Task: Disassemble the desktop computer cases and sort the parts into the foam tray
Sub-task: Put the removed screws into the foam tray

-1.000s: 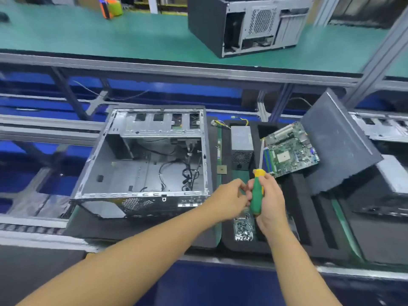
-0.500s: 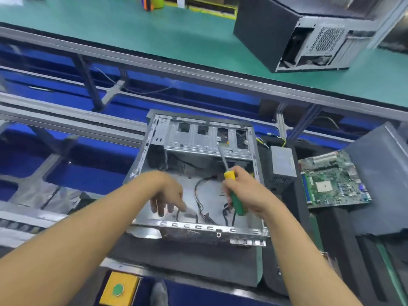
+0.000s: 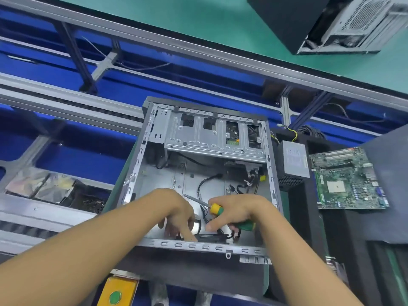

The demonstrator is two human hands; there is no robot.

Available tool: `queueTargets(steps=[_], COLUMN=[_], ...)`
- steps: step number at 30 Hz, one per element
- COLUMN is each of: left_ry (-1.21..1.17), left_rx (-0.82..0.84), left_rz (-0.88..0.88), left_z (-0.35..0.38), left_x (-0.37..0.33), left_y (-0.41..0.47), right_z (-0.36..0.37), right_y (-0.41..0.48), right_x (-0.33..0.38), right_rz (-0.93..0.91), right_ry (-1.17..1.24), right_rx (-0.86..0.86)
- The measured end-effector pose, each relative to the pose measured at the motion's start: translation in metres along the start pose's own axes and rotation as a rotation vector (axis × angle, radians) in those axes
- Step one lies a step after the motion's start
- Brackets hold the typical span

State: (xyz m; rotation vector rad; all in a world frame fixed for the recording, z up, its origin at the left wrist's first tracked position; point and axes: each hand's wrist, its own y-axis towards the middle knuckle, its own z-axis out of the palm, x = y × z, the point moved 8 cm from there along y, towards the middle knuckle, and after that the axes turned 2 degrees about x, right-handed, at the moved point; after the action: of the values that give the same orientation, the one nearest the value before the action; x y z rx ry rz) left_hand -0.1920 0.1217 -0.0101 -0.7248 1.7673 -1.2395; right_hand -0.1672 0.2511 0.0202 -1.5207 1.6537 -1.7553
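**Both hands down in the gutted case, cables next**

My right hand (image 3: pixel 239 212) is wrapped round the handle of the screwdriver (image 3: pixel 217 209). Its thumb points down and to the left, and the shaft runs away up and to the left, so the tip hangs over the bare metal floor just past my other knuckles. My left hand (image 3: pixel 174 214) has its fingers bent downward with the fingertips at the near edge of the floor. Whether they actually pinch anything there I cannot tell, because my own knuckles hide it.

What the hands are after lies right beneath them. A bundle of black cables (image 3: pixel 212 236) lies along the near rail of the open case (image 3: pixel 198 142), its long axis running left to right between my two thumbs. My left hand is the nearer one and is free of a tool, so I judge the pull falls to it, while the right keeps the screwdriver clear.

The foam tray (image 3: pixel 306 217) sits just beside the case on my right-hand side. It already holds the power supply (image 3: pixel 294 160) and the motherboard (image 3: pixel 346 180). A second case (image 3: pixel 320 23) waits on the green desk (image 3: pixel 198 18) well beyond.
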Motion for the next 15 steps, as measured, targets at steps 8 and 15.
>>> queueTargets(steps=[8, 15], left_ry=[-0.095, -0.432], left_rx=[-0.067, 0.060], left_rz=[0.074, 0.170], left_z=[0.000, 0.003], left_x=[-0.008, -0.005], left_y=[-0.003, -0.020], right_z=[0.031, 0.023], right_y=[0.010, -0.017], right_x=[-0.023, -0.005], right_rz=[0.170, 0.009], right_ry=[-0.157, 0.214], right_rx=[0.141, 0.051])
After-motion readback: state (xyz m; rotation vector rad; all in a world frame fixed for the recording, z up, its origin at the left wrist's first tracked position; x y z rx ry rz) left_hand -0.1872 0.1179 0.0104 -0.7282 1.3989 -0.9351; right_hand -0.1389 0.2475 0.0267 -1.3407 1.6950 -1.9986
